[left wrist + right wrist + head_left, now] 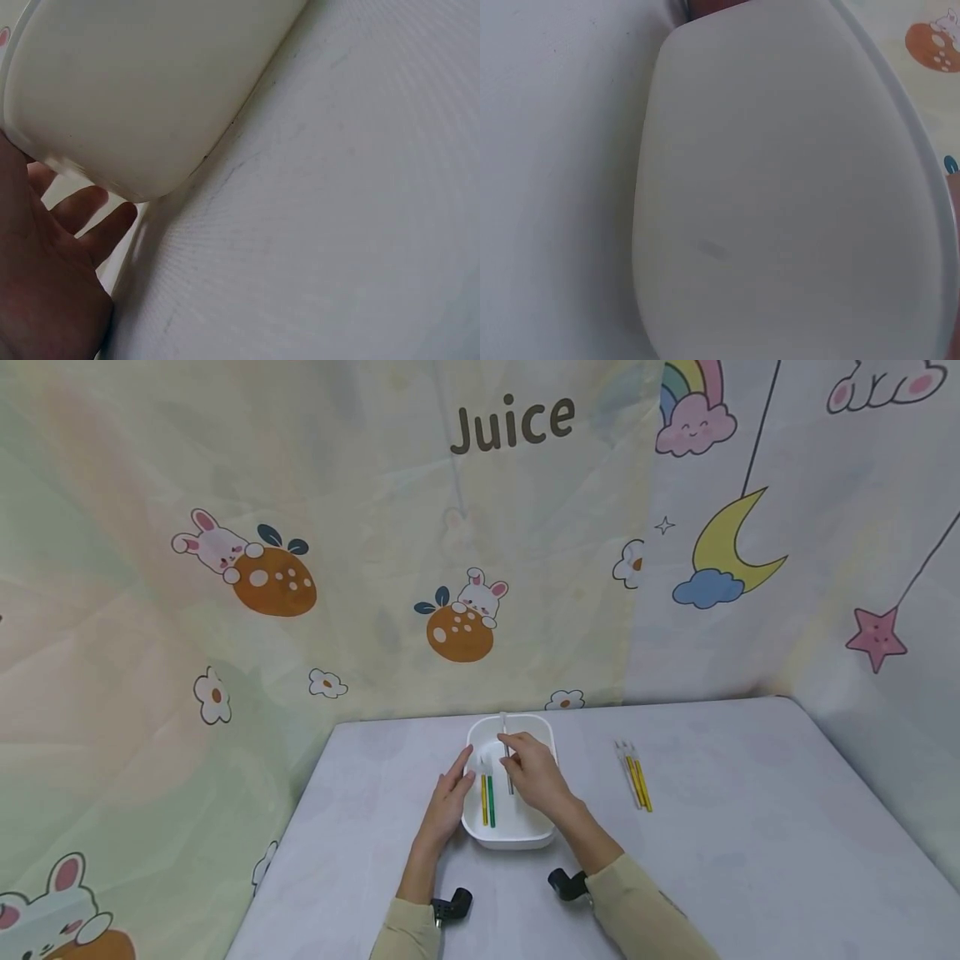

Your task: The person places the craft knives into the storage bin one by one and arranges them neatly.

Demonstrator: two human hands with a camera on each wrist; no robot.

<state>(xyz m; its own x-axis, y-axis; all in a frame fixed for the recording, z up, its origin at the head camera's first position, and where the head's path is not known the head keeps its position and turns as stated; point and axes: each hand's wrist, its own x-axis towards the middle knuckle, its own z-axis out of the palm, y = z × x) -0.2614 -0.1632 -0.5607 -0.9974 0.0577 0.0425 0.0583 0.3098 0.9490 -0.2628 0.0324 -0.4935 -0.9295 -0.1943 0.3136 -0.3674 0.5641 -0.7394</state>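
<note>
I see the right hand [534, 774] pinching the grey stick [511, 783] over the tray [517, 842] — I'd want a light pinch and a slow lay-down, parallel to the yellow stick [484, 800] and green stick [491, 802], without nudging either. The left hand [447, 802] has its fingers spread against the tray's left side; gentle pressure should steady it. The grey stick looks slim, with a pale far end — whether it touches the bottom, I can't tell.

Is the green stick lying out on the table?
No, the green stick lies inside the white tub, beside a yellow stick.
</note>
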